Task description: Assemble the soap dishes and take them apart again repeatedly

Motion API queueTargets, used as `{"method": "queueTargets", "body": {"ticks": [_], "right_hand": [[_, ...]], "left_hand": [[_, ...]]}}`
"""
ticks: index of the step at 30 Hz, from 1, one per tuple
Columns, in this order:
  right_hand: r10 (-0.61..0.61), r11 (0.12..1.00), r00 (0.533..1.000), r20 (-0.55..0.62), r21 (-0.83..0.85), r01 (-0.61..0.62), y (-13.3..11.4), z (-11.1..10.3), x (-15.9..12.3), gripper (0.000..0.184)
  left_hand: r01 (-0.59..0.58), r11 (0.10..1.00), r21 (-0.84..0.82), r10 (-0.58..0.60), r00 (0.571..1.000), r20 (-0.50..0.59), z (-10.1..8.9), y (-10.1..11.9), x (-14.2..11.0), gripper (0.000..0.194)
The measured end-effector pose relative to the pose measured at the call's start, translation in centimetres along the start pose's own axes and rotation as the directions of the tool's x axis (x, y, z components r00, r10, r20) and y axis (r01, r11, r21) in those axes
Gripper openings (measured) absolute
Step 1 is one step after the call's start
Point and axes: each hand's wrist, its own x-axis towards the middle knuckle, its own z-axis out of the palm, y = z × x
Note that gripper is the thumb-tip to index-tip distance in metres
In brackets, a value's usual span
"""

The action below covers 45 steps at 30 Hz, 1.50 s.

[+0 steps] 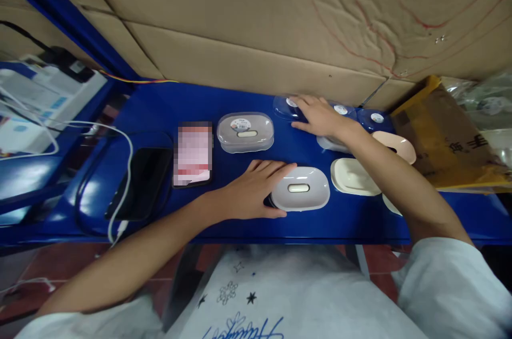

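Note:
A light-grey oval soap dish (310,199) with a pale bar-shaped piece in its middle lies near the table's front edge. My left hand (258,190) wraps its left end, fingers at the back rim and thumb at the front. Farther back, my right hand (320,116) has its fingers and thumb about the right end of a clear plastic lid (281,107) with a round label. Just left of that stands a lidded soap dish (245,134). Partly behind my right forearm are another clear lid (347,111) and a cream oval piece (354,176).
A phone (193,155) and a dark phone (140,182) with a white cable (130,158) lie at left. A third clear lid (375,119) and a peach oval dish (404,148) are at right. A cardboard box (444,142) bounds that side; a cardboard wall (240,24) rises behind.

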Motion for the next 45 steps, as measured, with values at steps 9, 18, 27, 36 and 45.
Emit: {"method": "queueTargets", "body": {"ticks": [9, 18, 27, 36, 45], "right_hand": [[0.021, 0.988, 1.000, -0.011, 0.154, -0.020, 0.0, 0.0, 0.0, 0.087], [-0.105, 0.972, 0.977, -0.186, 0.188, 0.140, -5.8, -5.2, -11.1, 0.074], [-0.193, 0.944, 0.972, -0.135, 0.245, 0.222, -9.1, -1.4, -15.7, 0.068], [-0.214, 0.927, 0.969, -0.125, 0.287, 0.241, -9.1, 0.4, -15.4, 0.068], [-0.191, 0.950, 0.974, -0.125, 0.227, 0.216, -10.3, 1.6, -16.1, 0.074]], "left_hand": [[0.028, 0.999, 0.016, -0.028, 1.000, 0.005, -0.2, -0.2, -0.3, 0.113], [0.100, 0.995, -0.003, -0.100, 0.992, -0.083, 0.2, 0.1, 0.2, 0.131], [0.148, 0.980, -0.136, -0.165, 0.979, -0.120, 0.5, -0.4, 0.5, 0.143], [0.110, 0.979, -0.170, -0.134, 0.981, -0.142, 0.6, -0.5, 0.7, 0.135], [0.029, 0.994, -0.106, -0.043, 0.990, -0.133, 0.7, -1.1, 0.4, 0.131]]}}
